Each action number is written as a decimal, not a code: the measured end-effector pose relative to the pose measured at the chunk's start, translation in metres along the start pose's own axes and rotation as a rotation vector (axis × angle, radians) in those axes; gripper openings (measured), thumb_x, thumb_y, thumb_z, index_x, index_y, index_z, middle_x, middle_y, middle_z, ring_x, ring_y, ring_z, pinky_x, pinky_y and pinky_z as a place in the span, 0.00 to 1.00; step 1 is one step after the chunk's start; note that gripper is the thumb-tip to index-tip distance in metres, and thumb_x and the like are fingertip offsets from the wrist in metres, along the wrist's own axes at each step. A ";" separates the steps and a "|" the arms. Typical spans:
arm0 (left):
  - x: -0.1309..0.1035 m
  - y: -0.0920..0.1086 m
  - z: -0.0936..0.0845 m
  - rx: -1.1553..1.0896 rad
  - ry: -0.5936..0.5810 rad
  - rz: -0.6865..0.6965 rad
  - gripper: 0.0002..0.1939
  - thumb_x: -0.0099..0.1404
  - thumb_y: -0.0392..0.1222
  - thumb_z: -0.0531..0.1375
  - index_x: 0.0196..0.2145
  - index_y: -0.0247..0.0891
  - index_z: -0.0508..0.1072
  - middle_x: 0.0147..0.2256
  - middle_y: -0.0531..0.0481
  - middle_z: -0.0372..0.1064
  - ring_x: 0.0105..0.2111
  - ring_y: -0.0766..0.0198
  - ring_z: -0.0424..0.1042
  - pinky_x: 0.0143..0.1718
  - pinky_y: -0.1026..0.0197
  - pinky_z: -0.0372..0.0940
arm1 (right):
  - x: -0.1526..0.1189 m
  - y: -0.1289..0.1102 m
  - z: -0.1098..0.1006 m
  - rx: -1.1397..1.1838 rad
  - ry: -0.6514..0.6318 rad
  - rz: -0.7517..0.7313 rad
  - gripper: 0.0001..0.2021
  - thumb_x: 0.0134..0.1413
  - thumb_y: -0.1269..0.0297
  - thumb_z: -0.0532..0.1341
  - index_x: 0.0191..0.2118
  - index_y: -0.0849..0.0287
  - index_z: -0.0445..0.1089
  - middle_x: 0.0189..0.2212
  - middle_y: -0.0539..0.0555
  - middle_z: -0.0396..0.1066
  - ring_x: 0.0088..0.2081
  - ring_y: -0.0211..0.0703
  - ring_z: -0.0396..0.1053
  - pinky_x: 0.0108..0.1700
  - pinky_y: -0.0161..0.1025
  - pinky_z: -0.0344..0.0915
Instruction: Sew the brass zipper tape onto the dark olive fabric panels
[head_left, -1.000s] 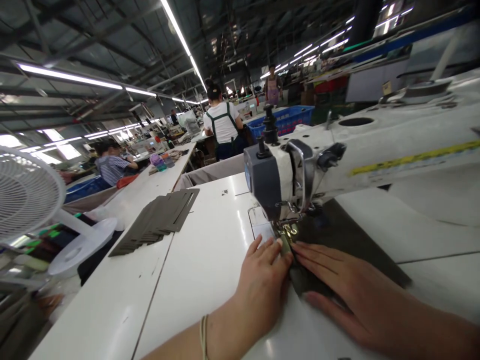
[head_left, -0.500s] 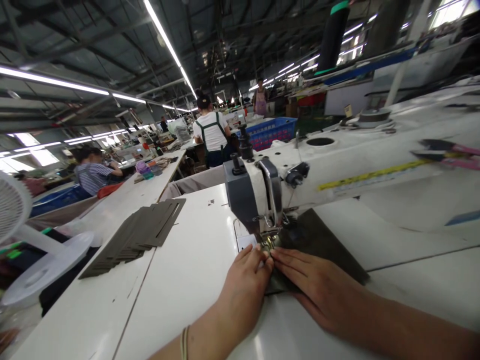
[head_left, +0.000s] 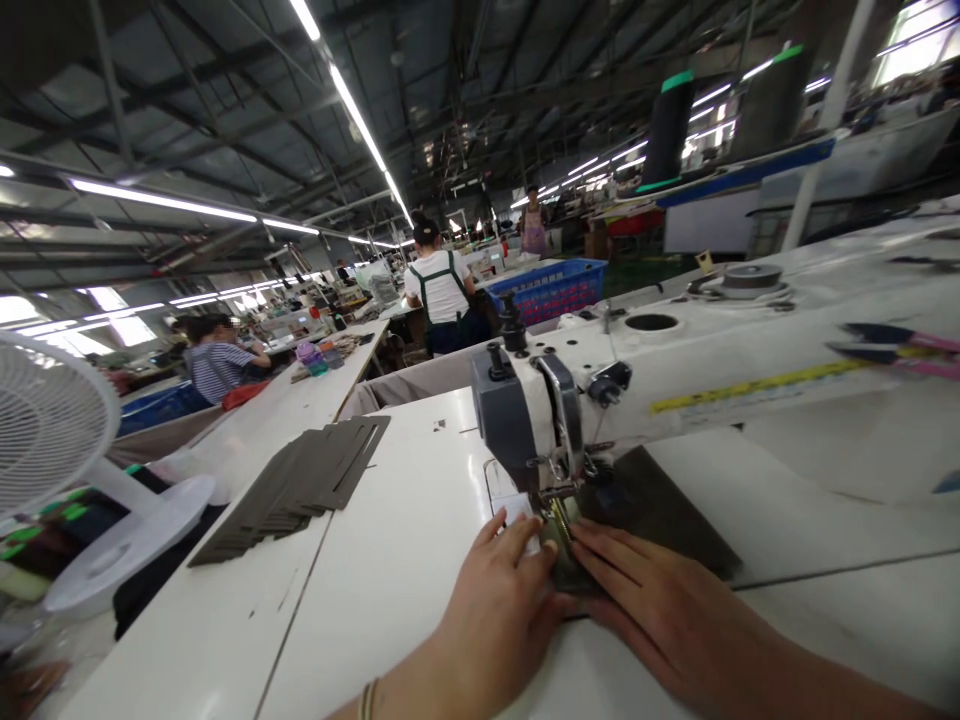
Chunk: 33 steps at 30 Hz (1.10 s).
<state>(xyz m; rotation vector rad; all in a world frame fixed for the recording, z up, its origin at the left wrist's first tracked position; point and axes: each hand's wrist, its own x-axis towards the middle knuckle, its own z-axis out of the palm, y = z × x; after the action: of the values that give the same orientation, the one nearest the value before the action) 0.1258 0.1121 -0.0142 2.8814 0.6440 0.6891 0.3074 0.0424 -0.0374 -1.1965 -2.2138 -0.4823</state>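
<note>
A dark olive-grey fabric piece (head_left: 667,510) lies under the head of a sewing machine (head_left: 510,410). Near the needle, a short gold zipper (head_left: 559,522) shows on the fabric between my hands. My left hand (head_left: 499,600) is at the left of the presser foot, fingers bent and spread, fingertips touching the white plate and the fabric's edge. Flat on the fabric to the right of the zipper rests my right hand (head_left: 660,600), its fingers stretched out together. What lies beneath my palms is hidden.
Grey cut panels (head_left: 300,480) are stacked on the table at left, beside a white fan (head_left: 112,530). Scissors (head_left: 892,345) and a yellow tape measure (head_left: 757,387) rest on the machine. Beyond are a blue basket (head_left: 555,290) and several people.
The whole view has shifted, so the scene sits further right and lower. More of the gold zipper shows between my hands, and my left fingers are more spread.
</note>
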 end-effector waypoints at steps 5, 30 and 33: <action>-0.010 0.001 0.009 0.054 0.124 0.060 0.10 0.66 0.42 0.54 0.39 0.36 0.71 0.45 0.43 0.72 0.47 0.57 0.70 0.59 0.44 0.53 | -0.010 0.001 0.010 -0.089 0.033 -0.042 0.20 0.58 0.80 0.43 0.45 0.77 0.70 0.47 0.67 0.62 0.47 0.52 0.63 0.44 0.45 0.70; 0.019 -0.022 0.016 0.014 0.088 0.024 0.12 0.68 0.39 0.51 0.29 0.36 0.69 0.37 0.46 0.73 0.43 0.60 0.71 0.53 0.52 0.59 | 0.020 0.027 0.018 0.097 0.064 0.082 0.21 0.57 0.83 0.40 0.37 0.62 0.68 0.32 0.58 0.68 0.35 0.48 0.69 0.35 0.38 0.71; 0.020 -0.023 0.016 0.017 0.084 0.026 0.10 0.67 0.39 0.53 0.29 0.36 0.69 0.36 0.47 0.72 0.40 0.61 0.71 0.52 0.52 0.59 | 0.018 0.028 0.021 0.115 0.053 0.057 0.21 0.58 0.83 0.40 0.40 0.62 0.67 0.36 0.59 0.68 0.37 0.48 0.69 0.36 0.37 0.70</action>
<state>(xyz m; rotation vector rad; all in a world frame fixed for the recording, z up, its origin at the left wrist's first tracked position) 0.1404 0.1416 -0.0252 2.8949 0.6265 0.8163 0.3164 0.0807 -0.0407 -1.1697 -2.1264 -0.3544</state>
